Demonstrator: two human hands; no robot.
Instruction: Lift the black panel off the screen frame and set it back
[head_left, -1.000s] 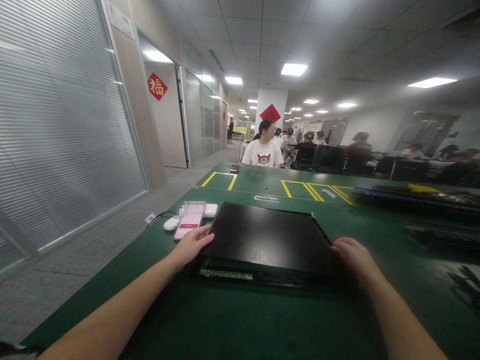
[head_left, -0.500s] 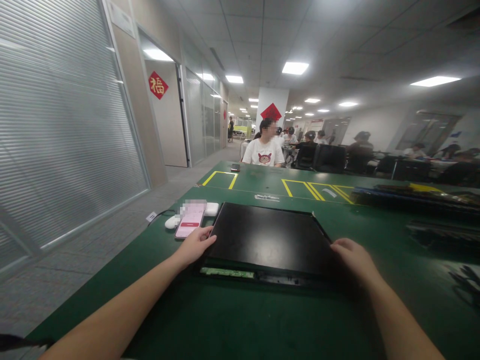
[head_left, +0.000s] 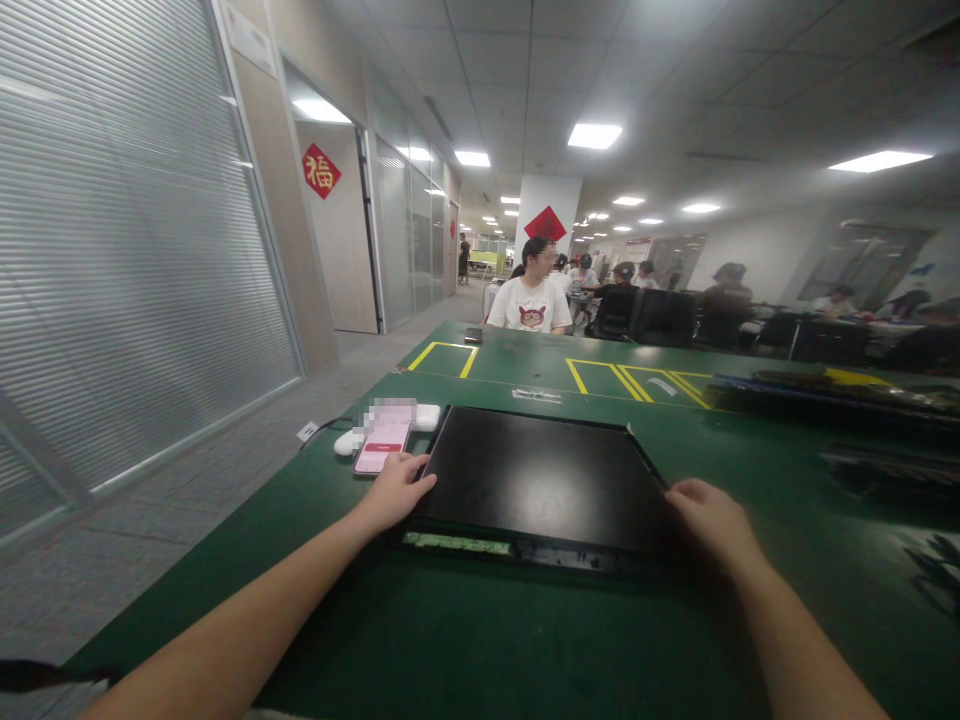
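A black display panel (head_left: 540,475) lies face up on the green table, with a green circuit board strip (head_left: 457,544) showing along its near edge. My left hand (head_left: 397,490) grips the panel's left edge, thumb on top. On the opposite side, my right hand (head_left: 705,510) has its fingers closed on the right edge; their tips are partly hidden. Just beyond my left hand rests a phone (head_left: 384,447) with a lit pink screen, beside a white object (head_left: 427,418).
The green table (head_left: 525,640) carries yellow tape outlines (head_left: 577,376). Dark stacked parts (head_left: 825,395) occupy the right side. A small dark object (head_left: 473,335) lies near the far edge. A person in a white shirt (head_left: 529,305) sits opposite; others sit farther back.
The view has shifted very slightly. Both hands keep their places on the panel's edges, and the panel looks unmoved on the table.
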